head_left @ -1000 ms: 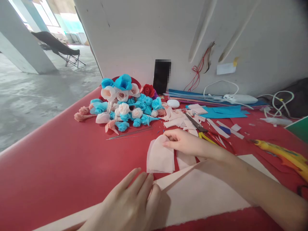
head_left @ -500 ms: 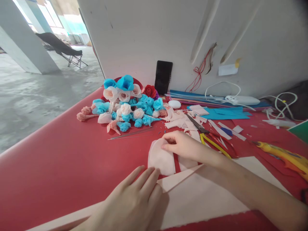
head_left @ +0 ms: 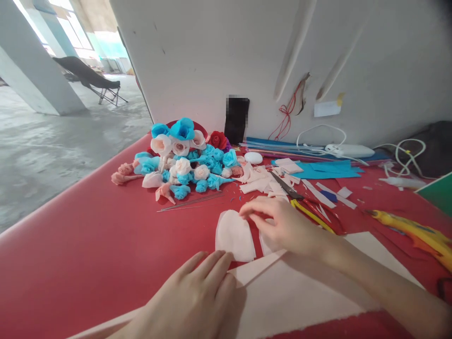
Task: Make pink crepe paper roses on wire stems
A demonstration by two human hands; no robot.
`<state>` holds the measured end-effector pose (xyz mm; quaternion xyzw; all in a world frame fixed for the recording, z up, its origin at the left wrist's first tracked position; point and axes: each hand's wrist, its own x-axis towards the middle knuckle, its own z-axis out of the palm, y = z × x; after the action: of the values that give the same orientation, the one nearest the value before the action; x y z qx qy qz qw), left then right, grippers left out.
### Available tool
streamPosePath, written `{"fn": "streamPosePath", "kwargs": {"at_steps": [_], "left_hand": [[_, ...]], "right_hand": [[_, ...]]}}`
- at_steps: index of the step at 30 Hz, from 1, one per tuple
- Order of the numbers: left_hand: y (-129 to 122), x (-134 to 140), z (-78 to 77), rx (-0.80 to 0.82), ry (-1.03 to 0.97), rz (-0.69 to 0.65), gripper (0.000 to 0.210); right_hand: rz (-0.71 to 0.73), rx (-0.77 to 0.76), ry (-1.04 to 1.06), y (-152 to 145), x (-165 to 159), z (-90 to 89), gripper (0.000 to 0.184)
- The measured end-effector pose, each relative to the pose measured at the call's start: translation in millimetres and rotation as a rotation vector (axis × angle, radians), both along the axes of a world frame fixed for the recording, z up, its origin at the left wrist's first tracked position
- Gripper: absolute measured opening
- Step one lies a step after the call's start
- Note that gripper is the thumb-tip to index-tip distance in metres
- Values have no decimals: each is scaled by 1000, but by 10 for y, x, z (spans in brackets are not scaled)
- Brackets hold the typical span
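A stack of pale pink, round-topped paper petals (head_left: 235,238) lies on the red tabletop. My left hand (head_left: 197,289) rests with its fingers stretched out flat, the tips at the stack's lower edge. My right hand (head_left: 286,221) has thumb and forefinger pinched together at the stack's upper right edge. Another pale petal piece (head_left: 269,240) is partly hidden under my right hand. A large pale pink paper sheet (head_left: 293,287) with a folded edge lies beneath both wrists.
Blue, white and pink paper flowers (head_left: 183,165) are heaped at the back left. Thin wires (head_left: 187,203) lie before them. Paper scraps (head_left: 259,181), scissors (head_left: 310,212) and a yellow glue gun (head_left: 413,230) are to the right. A phone (head_left: 236,121) leans against the wall.
My right hand has shifted right and slightly down, its fingers moving off the petals' face to their edge. My left hand stays nearly in place. The camera view has tilted slightly.
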<state>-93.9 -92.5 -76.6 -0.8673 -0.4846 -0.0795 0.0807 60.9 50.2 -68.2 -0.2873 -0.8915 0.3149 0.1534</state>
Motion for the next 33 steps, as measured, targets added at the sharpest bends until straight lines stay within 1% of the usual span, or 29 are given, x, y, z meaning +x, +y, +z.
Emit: {"fn": "streamPosePath", "kwargs": {"at_steps": [2, 3, 6, 9, 11, 14, 17, 18, 20, 22, 24, 26, 28, 30, 33], "left_hand": [[11, 1, 20, 15, -16, 11, 24], [18, -5, 28, 19, -22, 14, 23], [41, -41, 64, -27, -21, 22, 21], [61, -78, 136, -82, -3, 68, 20], [74, -93, 193, -63, -10, 80, 23], [121, -116, 252, 17, -35, 69, 30], [225, -180, 257, 44, -19, 51, 30], [269, -213, 247, 36, -9, 67, 29], [355, -282, 215, 17, -2, 119, 25], [413, -330, 178, -11, -48, 155, 22], [423, -333, 150, -51, -124, 111, 25], [390, -286, 142, -89, -157, -17, 33], [341, -211, 156, -128, -129, -164, 38], [304, -136, 182, -173, -76, -271, 39], [298, -72, 219, -209, 37, -356, 44]], "right_hand": [[80, -10, -52, -68, 62, -21, 26], [89, -17, -69, -98, 80, -24, 27], [67, -54, -114, -167, 94, 10, 28], [55, -75, -137, -197, 86, 65, 28], [64, -91, -140, -192, 82, 81, 29], [75, -128, -135, -156, 86, 73, 29], [107, -158, -85, -108, 110, 76, 30], [108, -159, -69, -93, 123, 90, 30], [76, -141, -47, -64, 158, 143, 30], [14, -110, -31, -35, 203, 223, 28], [-67, -88, -15, -6, 261, 310, 26], [-140, -73, -7, 18, 335, 378, 25], [-196, -59, -18, 27, 428, 402, 25], [-250, -38, -46, 9, 541, 367, 24], [-318, 52, -92, -77, 738, 200, 23]]}}
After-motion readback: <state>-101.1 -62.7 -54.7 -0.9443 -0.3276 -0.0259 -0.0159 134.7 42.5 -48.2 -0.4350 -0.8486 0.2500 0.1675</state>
